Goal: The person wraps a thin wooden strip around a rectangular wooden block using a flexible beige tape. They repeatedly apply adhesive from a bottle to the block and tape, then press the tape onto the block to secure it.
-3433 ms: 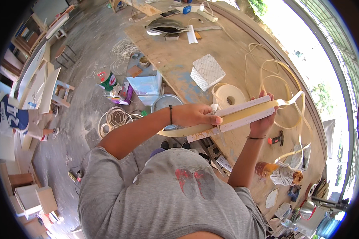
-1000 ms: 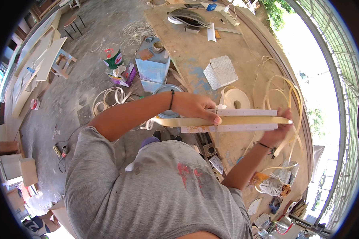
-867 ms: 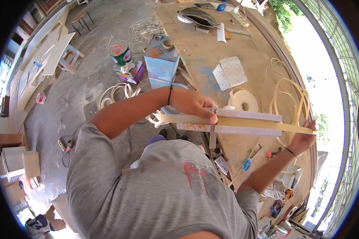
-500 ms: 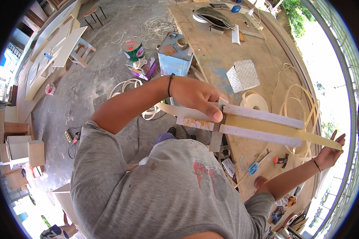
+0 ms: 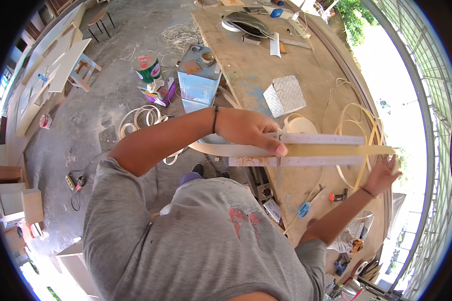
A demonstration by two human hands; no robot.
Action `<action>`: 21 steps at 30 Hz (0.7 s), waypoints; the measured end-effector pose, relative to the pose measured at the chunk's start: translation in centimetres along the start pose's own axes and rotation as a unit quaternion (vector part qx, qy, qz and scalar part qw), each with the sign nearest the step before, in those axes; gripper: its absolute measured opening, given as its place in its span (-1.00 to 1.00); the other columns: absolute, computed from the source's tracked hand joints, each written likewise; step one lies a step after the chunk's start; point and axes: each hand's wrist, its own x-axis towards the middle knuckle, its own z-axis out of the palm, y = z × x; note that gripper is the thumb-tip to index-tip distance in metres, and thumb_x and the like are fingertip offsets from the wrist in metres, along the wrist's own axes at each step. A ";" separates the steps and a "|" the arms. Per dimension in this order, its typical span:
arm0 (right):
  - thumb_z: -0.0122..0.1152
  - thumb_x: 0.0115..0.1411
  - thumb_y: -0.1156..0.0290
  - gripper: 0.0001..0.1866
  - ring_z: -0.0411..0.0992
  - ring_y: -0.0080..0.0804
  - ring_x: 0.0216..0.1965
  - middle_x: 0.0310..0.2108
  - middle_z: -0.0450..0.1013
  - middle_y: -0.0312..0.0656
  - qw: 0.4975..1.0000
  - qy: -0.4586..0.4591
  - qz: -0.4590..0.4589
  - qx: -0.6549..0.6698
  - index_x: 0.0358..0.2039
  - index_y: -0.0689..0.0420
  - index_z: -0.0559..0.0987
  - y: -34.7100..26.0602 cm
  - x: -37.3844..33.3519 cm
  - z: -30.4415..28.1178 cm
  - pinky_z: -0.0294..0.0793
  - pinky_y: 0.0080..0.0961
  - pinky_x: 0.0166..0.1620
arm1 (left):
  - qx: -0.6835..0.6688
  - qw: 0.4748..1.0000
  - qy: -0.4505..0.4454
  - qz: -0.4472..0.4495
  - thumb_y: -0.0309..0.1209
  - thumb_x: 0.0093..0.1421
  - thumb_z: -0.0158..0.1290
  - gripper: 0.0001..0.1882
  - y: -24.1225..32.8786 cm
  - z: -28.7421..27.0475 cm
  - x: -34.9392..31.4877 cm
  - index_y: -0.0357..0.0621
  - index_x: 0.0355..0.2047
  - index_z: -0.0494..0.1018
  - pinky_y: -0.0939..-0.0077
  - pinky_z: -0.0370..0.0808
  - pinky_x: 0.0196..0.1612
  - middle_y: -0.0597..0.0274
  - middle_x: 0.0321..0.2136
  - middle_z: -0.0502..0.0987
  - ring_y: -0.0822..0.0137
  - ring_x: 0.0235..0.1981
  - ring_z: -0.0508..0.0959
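Observation:
My left hand (image 5: 251,131) is closed at a thin grey scraper blade (image 5: 279,173), which stands across a narrow white board with two raised rails (image 5: 321,160). Its thumb presses down near the blade. Between the rails lies a cream edge-banding strip (image 5: 326,150), yellowish and coated-looking right of the blade. Left of the blade, under my wrist, the strip is pale and curves down. My right hand (image 5: 384,175) is at the strip's far right end, with its index finger and thumb meeting there; the other fingers are loosely bent. The board is held above the worktable's edge.
On the wooden worktable (image 5: 236,65) are a strip roll (image 5: 300,124), loose strip loops (image 5: 359,120), a patterned white box (image 5: 289,95), blue scissors (image 5: 304,208) and a red-and-black tool (image 5: 338,196). A blue square can (image 5: 200,83) stands left of the table, near coiled strips (image 5: 140,118).
The view has shifted, and the board has tipped from slanting to nearly level. The blade shows more edge-on. My right hand and the strip's end have come closer to the board.

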 end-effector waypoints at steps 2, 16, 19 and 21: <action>-0.18 0.32 -0.05 -0.30 0.03 -0.04 0.29 0.21 0.22 -0.06 0.997 -0.033 0.069 0.009 0.21 0.33 0.17 3.9 -3.5 1.9 -0.16 0.10 0.32 | -0.003 0.999 0.034 -0.020 0.21 0.13 0.02 -0.29 0.0 0.1 0.9 -0.26 -0.08 0.41 0.59 0.43 -0.27 0.23 -0.34 0.53 0.47 -0.32 0.51; -0.12 0.33 0.06 -0.54 0.18 -0.25 0.24 0.04 0.41 -0.27 0.925 -0.285 0.142 0.206 0.03 0.16 0.40 9.0 -7.1 2.6 0.10 0.04 0.27 | 0.043 0.997 0.070 0.009 0.18 0.08 0.09 -0.25 0.1 2.3 3.1 -0.36 -0.11 0.39 0.49 0.41 -0.19 0.09 -0.32 0.52 0.32 -0.25 0.51; -0.14 0.35 0.12 -0.59 0.25 -0.26 0.18 -0.05 0.46 -0.23 0.925 -0.282 0.131 0.219 -0.03 0.19 0.41 9.2 -7.6 3.1 0.07 -0.01 0.30 | -0.010 0.998 0.068 0.004 0.07 0.09 0.14 -0.32 0.3 2.9 2.1 -0.34 -0.08 0.37 0.52 0.41 -0.19 0.12 -0.33 0.52 0.41 -0.25 0.49; -0.15 0.35 0.15 -0.62 0.28 -0.26 0.16 -0.11 0.47 -0.21 0.935 -0.264 0.114 0.209 -0.07 0.20 0.41 8.8 -8.3 3.9 0.05 -0.03 0.31 | -0.061 0.997 0.055 0.009 0.05 0.10 0.16 -0.34 0.4 3.1 1.5 -0.33 -0.07 0.36 0.54 0.40 -0.20 0.16 -0.32 0.51 0.46 -0.25 0.48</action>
